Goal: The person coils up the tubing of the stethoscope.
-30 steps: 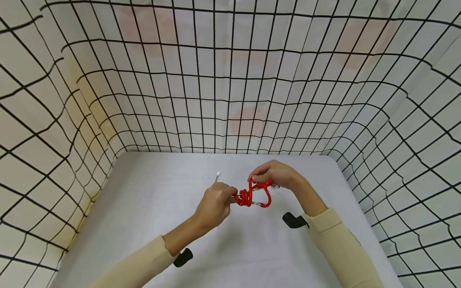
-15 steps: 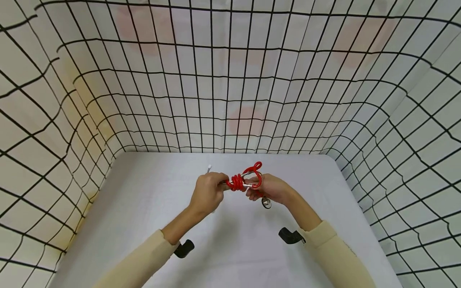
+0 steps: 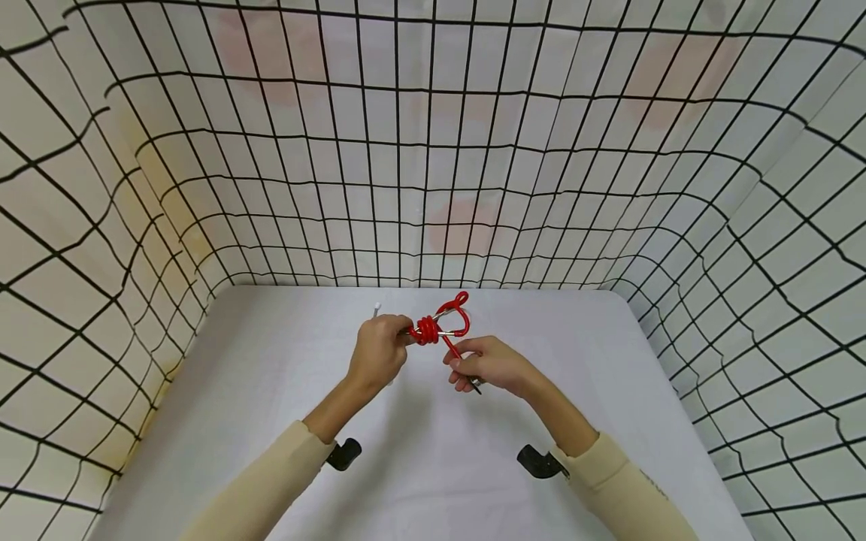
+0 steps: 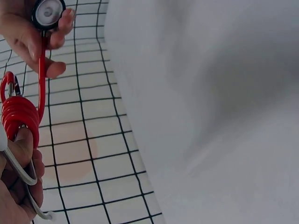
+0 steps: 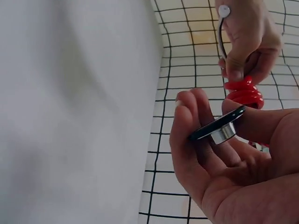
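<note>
A red stethoscope (image 3: pixel 428 330) hangs above the table, its tubing wound in several tight turns around the metal ear tubes. My left hand (image 3: pixel 376 353) grips it just left of the coil, and a white ear tip (image 5: pixel 224 11) sticks out past that hand. On the far side of the coil, a loop of red tube stands up. My right hand (image 3: pixel 494 364) pinches the free end of the tubing, which slants down from the coil. At that end, the round chest piece (image 4: pixel 48 13) with its dark rim lies among the right hand's fingers.
A white-covered table (image 3: pixel 284 406) lies below both hands. Black wire mesh (image 3: pixel 433 150) rises at the back and along both sides, with white cloth behind it. Dark wrist mounts (image 3: pixel 539 461) jut from the sleeves.
Both hands have shifted left with the stethoscope. My right hand has gone from the loop at the top down to the tubing's free end, drawing it away from the coil.
</note>
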A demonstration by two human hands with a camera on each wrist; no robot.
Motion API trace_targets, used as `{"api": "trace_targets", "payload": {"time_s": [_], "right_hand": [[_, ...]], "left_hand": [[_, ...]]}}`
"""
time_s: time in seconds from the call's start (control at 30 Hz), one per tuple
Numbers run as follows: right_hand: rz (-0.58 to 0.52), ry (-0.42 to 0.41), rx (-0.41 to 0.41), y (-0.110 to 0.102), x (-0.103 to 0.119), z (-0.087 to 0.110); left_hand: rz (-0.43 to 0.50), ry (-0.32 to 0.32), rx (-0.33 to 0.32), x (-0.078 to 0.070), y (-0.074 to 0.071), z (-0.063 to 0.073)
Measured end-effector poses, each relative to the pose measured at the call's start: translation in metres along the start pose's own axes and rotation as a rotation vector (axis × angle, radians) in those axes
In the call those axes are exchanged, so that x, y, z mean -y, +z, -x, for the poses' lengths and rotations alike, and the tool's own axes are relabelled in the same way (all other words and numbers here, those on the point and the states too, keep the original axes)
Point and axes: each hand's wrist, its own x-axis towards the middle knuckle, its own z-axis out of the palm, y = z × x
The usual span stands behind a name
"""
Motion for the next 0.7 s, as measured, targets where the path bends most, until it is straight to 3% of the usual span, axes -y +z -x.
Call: {"api": "trace_targets", "payload": {"time_s": [0.23, 0.53, 0.7], "right_hand": [[0.059, -0.014, -0.073, 0.011, 0.008, 0.006], [-0.159, -0.022, -0.092, 0.016, 0.016, 0.011], [-0.196, -0.062, -0.077, 0.018, 0.019, 0.014]], "left_hand": [[-0.068, 0.013, -0.012, 0.007, 0.001, 0.002], [-0.115, 0.023, -0.009, 0.012, 0.002, 0.005], [-0.146, 0.035, -0.005, 0.013, 0.004, 0.006]]}}
